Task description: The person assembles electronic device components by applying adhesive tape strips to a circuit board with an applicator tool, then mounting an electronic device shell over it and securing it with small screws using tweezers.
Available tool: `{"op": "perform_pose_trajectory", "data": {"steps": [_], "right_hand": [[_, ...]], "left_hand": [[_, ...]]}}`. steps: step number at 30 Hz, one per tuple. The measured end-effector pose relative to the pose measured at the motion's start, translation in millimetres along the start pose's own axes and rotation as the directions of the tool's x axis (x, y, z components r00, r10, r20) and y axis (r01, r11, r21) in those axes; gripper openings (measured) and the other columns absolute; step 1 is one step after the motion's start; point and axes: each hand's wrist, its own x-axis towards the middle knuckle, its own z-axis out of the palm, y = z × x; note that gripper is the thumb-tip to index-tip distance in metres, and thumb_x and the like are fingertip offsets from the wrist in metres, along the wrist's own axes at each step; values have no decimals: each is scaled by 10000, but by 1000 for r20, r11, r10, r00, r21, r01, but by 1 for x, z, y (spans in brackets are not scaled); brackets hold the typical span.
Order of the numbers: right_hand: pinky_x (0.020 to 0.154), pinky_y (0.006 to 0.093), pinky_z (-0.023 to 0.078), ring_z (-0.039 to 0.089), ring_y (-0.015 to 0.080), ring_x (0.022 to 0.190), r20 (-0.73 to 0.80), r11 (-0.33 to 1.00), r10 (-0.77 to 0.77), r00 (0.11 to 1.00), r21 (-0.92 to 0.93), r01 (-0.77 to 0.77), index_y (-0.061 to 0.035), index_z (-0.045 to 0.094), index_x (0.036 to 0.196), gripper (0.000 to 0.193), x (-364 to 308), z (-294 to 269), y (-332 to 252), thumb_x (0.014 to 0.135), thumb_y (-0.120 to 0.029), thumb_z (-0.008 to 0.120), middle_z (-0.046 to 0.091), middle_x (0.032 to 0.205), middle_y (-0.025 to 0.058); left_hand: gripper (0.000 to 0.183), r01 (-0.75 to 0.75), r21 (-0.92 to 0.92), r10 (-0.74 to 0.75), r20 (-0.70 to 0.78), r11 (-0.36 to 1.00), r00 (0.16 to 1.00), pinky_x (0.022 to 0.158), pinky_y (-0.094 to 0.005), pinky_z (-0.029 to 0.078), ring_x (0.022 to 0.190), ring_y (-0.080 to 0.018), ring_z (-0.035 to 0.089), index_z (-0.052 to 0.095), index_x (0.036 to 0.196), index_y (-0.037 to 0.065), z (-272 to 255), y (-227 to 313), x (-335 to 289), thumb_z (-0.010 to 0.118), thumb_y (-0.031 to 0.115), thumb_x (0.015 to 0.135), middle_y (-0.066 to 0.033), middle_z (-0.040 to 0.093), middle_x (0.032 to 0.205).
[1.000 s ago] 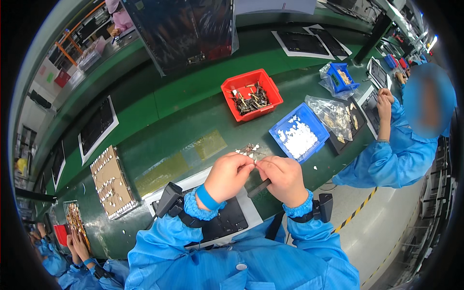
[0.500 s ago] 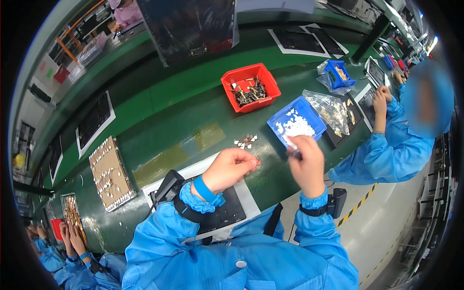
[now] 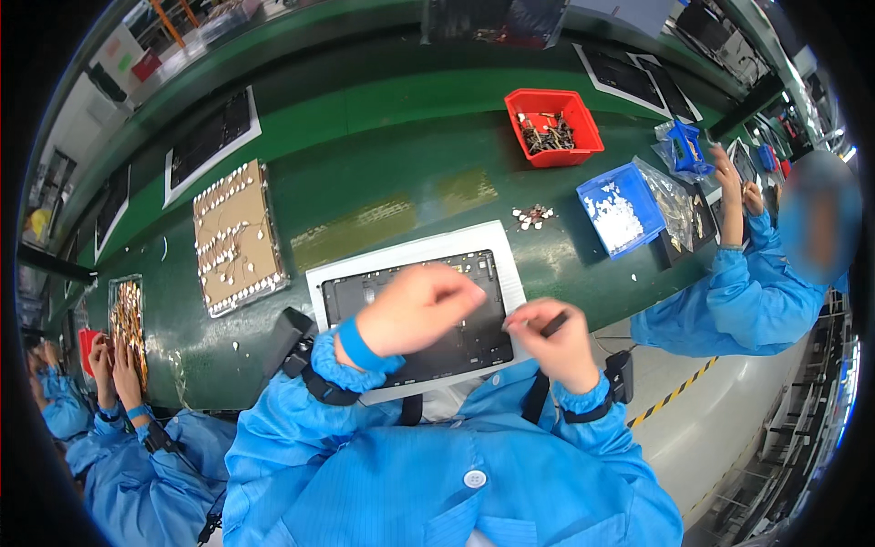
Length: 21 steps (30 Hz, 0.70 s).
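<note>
A black flat device panel (image 3: 474, 333) with a thin frame lies on a white sheet (image 3: 506, 251) in front of me. Above its middle is my left hand (image 3: 415, 310), thumb and forefinger brought together; anything between them is too small to make out. My right hand (image 3: 558, 346) is at the panel's right edge, closed around a slim dark tool (image 3: 554, 324). A tiny pale bit shows at its fingertips, too blurred to name. Beyond the panel lies a small pile of dark leads with white ends (image 3: 532, 216).
A blue tray of white pieces (image 3: 622, 210) and a red bin of short leads (image 3: 553, 128) stand beyond to the right. A cardboard sheet with rows of white-ended leads (image 3: 239, 237) lies left. Co-workers sit on both sides, one at right (image 3: 729, 301).
My right hand has come back from the blue tray to the panel's right edge. My left hand has moved left over the panel. The whole view has shifted, exposing more of the panel.
</note>
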Motion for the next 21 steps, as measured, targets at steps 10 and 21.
{"op": "perform_pose_trajectory", "data": {"steps": [10,21], "right_hand": [[531,280,441,563,203,610,221,814,-50,974,-556,168,12,632,788,105,-24,52,14,698,-31,666,573,753,103],[508,337,411,532,271,569,162,689,43,986,-720,88,5,576,682,145,-21,59,3,652,-89,682,527,670,115]], "left_hand": [[127,18,689,361,-401,725,842,719,-377,430,816,-299,508,628,806,29,-47,-81,-19,632,91,694,-108,558,820],[334,21,787,480,-397,617,783,897,-444,388,1100,-330,447,585,1011,47,-40,-92,-15,645,177,709,-110,529,1130]]}}
